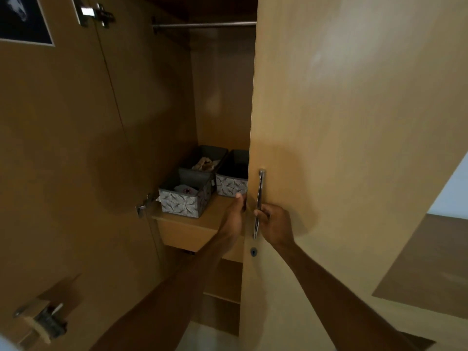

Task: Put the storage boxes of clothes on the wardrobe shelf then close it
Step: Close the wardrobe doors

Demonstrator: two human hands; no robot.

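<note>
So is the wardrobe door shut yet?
No, it's open. A gap beside the right door shows the storage boxes on the shelf, and the right hand grips its handle.

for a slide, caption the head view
Boxes on the shelf; right hand grips the door handle, left hand holds the door edge.

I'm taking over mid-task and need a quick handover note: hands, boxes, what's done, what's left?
The right hand grips the door handle; the left hand holds the right door at its edge.
Three storage boxes sit on the wardrobe shelf, clothes showing in two.
Boxes done.
Left: shut the right door, partly closed now, then the left door, wide open.
</note>
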